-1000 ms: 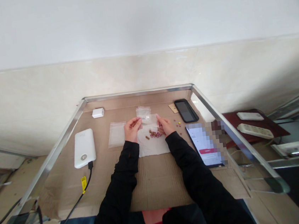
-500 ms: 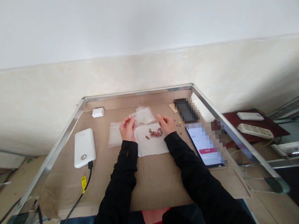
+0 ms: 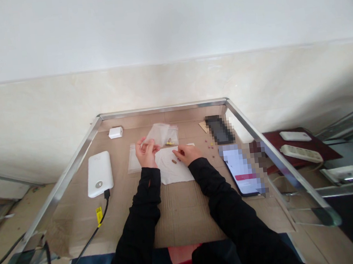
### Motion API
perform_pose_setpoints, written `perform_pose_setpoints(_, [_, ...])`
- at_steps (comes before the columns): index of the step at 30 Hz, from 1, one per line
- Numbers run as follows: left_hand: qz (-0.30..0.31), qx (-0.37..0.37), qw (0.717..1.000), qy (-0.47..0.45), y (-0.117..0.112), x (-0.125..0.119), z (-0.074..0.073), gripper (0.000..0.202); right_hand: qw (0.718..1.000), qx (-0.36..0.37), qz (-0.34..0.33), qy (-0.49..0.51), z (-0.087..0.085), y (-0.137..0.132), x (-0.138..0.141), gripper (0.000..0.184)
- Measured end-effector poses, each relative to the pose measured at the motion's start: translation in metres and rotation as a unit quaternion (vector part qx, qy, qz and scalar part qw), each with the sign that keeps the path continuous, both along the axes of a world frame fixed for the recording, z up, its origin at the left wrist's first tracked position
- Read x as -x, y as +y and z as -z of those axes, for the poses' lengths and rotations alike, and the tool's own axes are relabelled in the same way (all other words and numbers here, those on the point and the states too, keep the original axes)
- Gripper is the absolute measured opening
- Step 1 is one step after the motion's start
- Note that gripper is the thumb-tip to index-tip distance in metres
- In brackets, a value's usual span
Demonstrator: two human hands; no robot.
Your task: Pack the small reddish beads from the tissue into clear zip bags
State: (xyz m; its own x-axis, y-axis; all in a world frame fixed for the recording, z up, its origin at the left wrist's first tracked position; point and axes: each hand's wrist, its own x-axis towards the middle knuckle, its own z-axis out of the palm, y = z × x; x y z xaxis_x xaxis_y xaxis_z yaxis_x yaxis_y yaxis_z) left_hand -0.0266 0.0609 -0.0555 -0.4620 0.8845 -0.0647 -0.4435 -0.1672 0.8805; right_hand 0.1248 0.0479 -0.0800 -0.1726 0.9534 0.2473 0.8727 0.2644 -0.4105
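Observation:
My left hand (image 3: 146, 153) pinches the edge of a clear zip bag (image 3: 157, 133), which is lifted and tilted. Over the white paper sheet (image 3: 174, 175), my right hand (image 3: 189, 153) has its fingers pressed together; whatever they hold is too small to make out. A brown capsule (image 3: 173, 161) lies on the sheet just below those fingertips. The right hand hides most of the other pills there. Yellow pills (image 3: 169, 142) show within the bags behind the sheet. More clear bags (image 3: 132, 162) lie flat beside my left wrist.
A white power bank (image 3: 99, 173) with a black cable (image 3: 104, 213) and a white charger (image 3: 115, 132) are at left. To the right lie several loose pills (image 3: 212, 144), a blurred black object (image 3: 219, 129) and a phone (image 3: 242, 171). A metal rail (image 3: 161, 108) edges the table.
My right hand has moved left across the sheet and now covers the pink pills. The left hand has shifted slightly left, and the bag it holds has tilted.

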Motion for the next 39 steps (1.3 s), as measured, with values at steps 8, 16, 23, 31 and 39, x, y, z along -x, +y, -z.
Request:
perform_pose_setpoints(8, [-0.058, -0.041, 0.994, 0.083, -0.010, 0.031, -0.001, 0.044, 0.997, 0.001, -0.022, -0.069, -0.002, -0.002, 0.004, 0.034])
perform_pose_setpoints(16, [-0.066, -0.035, 0.992, 0.104, -0.024, 0.068, 0.009, 0.046, 0.998, 0.013, -0.023, -0.061, -0.002, -0.003, 0.002, 0.031])
perform_pose_setpoints(23, [-0.051, 0.002, 0.983, 0.179, -0.027, 0.082, 0.029, 0.048, 0.998, 0.004, -0.036, -0.046, 0.002, -0.003, 0.002, 0.030])
perform_pose_setpoints(31, [-0.066, 0.068, 0.936, 0.338, -0.037, 0.087, 0.032, 0.045, 0.999, -0.014, -0.036, -0.028, 0.002, -0.004, 0.003, 0.030])
perform_pose_setpoints(39, [-0.147, 0.177, 0.757, 0.612, -0.045, 0.080, 0.025, 0.040, 0.999, -0.035, -0.035, -0.010, 0.002, -0.006, 0.003, 0.028])
